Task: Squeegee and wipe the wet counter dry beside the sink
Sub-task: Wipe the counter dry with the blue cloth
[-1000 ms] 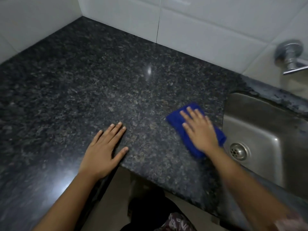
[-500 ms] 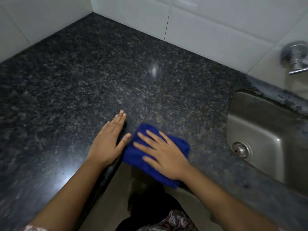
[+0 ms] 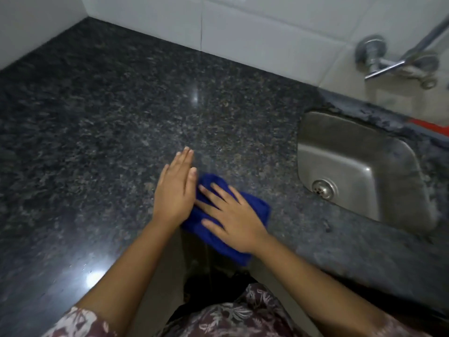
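A folded blue cloth [image 3: 257,210] lies on the dark speckled granite counter [image 3: 109,122] at its front edge, partly hanging over it. My right hand [image 3: 233,215] presses flat on the cloth with fingers spread. Just left of it, my left hand [image 3: 176,188] rests flat on the counter, fingers together, its thumb side touching the cloth and my right fingertips. The steel sink [image 3: 359,166] sits to the right, apart from the cloth. No squeegee is in view.
White tiled walls [image 3: 243,27] close off the back and left of the counter. A chrome tap [image 3: 379,59] projects from the wall above the sink. Something red [image 3: 430,126] lies on the ledge behind the sink. The counter's front edge is cut inward below my hands.
My right hand slid the cloth leftwards from beside the sink to the front edge, ending against my left hand. My left hand stayed nearly in place.
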